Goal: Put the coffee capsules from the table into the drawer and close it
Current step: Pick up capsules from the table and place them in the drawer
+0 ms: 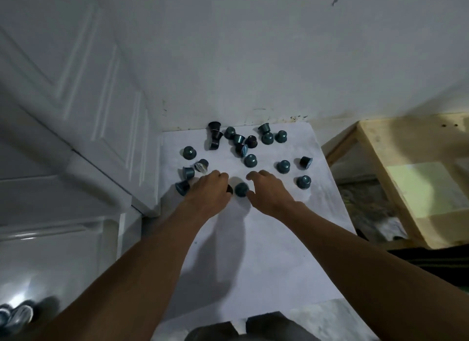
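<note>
My left hand [212, 187] clenches a dark capsule [229, 189]; my right hand [269, 191] spreads beside a teal capsule [241, 189], grasping nothing; 1 careless nudge could roll it off the table [266, 252].

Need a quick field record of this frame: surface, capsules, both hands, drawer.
surface: white table top, set against a white wall
capsules: about twenty coffee capsules scattered over the far half, some upright, some tipped
left hand: left hand curled over a dark capsule, grip unclear
right hand: right hand open, fingers spread, beside a teal capsule
drawer: not in view
right of table: wooden frame
</note>
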{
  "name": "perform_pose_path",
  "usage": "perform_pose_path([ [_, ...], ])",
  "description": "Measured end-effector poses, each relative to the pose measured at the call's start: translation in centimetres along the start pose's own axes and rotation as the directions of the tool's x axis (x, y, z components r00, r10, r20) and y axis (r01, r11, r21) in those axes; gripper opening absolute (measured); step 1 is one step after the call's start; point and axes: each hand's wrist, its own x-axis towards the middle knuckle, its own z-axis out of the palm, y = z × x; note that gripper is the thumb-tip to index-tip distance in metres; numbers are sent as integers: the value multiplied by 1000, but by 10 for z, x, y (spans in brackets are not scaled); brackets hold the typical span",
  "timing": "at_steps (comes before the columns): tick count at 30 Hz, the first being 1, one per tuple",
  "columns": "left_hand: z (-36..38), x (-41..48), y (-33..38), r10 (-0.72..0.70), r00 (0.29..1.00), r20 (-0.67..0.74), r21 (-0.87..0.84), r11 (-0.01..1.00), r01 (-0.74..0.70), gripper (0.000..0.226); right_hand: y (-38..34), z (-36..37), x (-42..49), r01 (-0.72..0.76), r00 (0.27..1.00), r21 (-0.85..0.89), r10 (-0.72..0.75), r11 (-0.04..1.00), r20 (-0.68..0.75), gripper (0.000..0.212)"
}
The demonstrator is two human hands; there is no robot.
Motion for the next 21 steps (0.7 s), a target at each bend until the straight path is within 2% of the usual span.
perform_pose_path([
  [4,17,14,-5,-72,997,27,-85,994,74,36,0,10,29,49,995,3,-49,999,86,41],
  [6,26,20,-8,-80,996,40,-96,992,83,39,0,19,41,74,990,-2,-73,997,122,36],
  [10,37,26,-12,-86,996,7,-127,988,86,31,1,29,54,83,985,4,-83,997,152,21],
  [16,35,23,-14,-152,988,-40,-196,970,142,27,3,22,53,69,989,42,-74,997,125,19],
  [18,30,20,-14,-155,986,-53,-233,962,139,30,3,17,48,45,995,56,-50,997,90,22],
  [21,19,13,-13,-125,988,-94,-342,936,86,36,0,11,35,30,999,82,-33,996,40,39],
])
